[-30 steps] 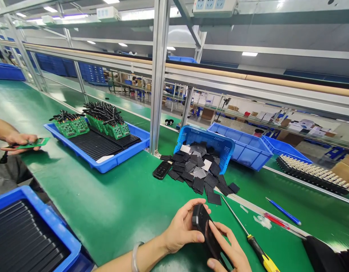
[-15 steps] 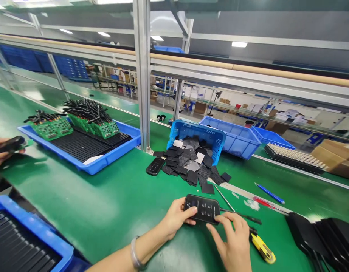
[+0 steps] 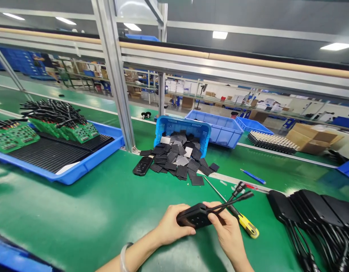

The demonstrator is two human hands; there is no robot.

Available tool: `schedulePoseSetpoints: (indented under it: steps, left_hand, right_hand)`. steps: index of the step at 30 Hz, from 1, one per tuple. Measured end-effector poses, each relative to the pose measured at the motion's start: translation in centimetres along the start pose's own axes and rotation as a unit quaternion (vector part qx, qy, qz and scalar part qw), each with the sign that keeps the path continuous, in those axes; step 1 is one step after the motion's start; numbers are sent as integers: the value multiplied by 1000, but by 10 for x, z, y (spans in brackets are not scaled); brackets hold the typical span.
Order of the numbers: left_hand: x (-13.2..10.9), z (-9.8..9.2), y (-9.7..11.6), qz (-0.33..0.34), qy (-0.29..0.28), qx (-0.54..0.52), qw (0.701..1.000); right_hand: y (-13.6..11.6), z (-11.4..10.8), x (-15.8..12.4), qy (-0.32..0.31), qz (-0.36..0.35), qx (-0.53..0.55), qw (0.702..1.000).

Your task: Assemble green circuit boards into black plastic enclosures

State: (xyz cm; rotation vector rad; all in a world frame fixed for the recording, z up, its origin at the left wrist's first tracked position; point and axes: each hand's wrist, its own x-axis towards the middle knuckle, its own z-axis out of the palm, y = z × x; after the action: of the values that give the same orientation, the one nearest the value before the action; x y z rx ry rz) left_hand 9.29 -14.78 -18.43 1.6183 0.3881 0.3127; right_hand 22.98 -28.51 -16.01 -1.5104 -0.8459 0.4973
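A black controller with buttons on its face (image 3: pixel 194 218) is tilted up on its edge between my two hands. My left hand (image 3: pixel 174 223) is closed around its left end, the thumb along the lower edge. My right hand (image 3: pixel 224 223) pinches the right end, where two short black cables (image 3: pixel 231 200) come out and point up to the right. Behind the right hand lies a screwdriver with a yellow and black handle (image 3: pixel 248 226). Another black controller (image 3: pixel 143 166) lies flat on the green bench, left of a heap of black square pads (image 3: pixel 174 156).
The pads spill from a tipped blue basket (image 3: pixel 182 123). A blue tray (image 3: pixel 78 172) with green circuit boards (image 3: pixel 80 132) stands left. Black cabled units (image 3: pixel 313 206) are stacked right. A blue pen (image 3: pixel 253 176) lies near the rail; a metal post (image 3: pixel 113 75) rises behind.
The controller has turned from face-up to tilted on edge, its cables now raised. My right hand has moved from its lower edge to the cable end. The camera view has swung right.
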Motion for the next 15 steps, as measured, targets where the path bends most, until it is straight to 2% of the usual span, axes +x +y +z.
schedulePoseSetpoints:
  steps: [7,12,15]
  left_hand:
    - [-1,4,0,-4,-21,58,998]
    - [-4,7,0,88,-27,124,988]
    - [-5,7,0,111,-30,122,986]
  right_hand:
    - [-7,1,-5,-73,-58,15,996]
    - [-4,9,-10,-97,-112,-1,989]
    - [-5,11,-9,-100,-117,-12,988]
